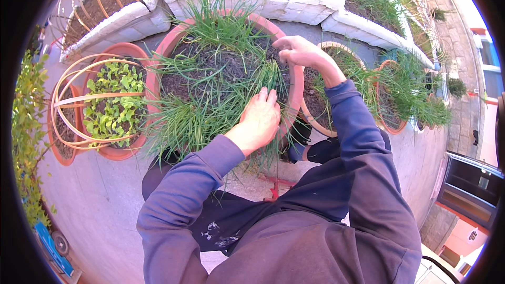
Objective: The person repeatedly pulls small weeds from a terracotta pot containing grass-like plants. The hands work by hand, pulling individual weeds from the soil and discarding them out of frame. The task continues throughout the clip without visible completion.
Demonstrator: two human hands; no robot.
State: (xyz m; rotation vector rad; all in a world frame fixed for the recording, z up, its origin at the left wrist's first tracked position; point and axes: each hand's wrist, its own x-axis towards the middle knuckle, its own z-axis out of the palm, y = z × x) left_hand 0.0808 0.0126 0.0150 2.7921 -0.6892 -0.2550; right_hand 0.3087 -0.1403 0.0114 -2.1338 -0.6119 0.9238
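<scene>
A large round terracotta pot (pixel 296 98) stands before me, holding dark soil (pixel 230 65) and clumps of slender, chive-like green leaves (pixel 181 124). Back upwards, my left hand (pixel 260 120) reaches over the near right part of the pot. Its fingertips are among the leaves of one clump (pixel 270 73); whether they grip any is hidden. Over the pot's right rim hovers my right hand (pixel 302 52), slightly blurred, fingers bent and thumb apart, with nothing visible in it. Another leafy clump (pixel 221 27) grows at the far side.
On the left, a pot of light-green seedlings (pixel 114 106) sits under bent hoops (pixel 57 102). More planted pots (pixel 390 114) line the right. Behind runs a white-edged raised bed (pixel 292 8). Something red (pixel 274 191) lies on the concrete (pixel 98 205) between my legs.
</scene>
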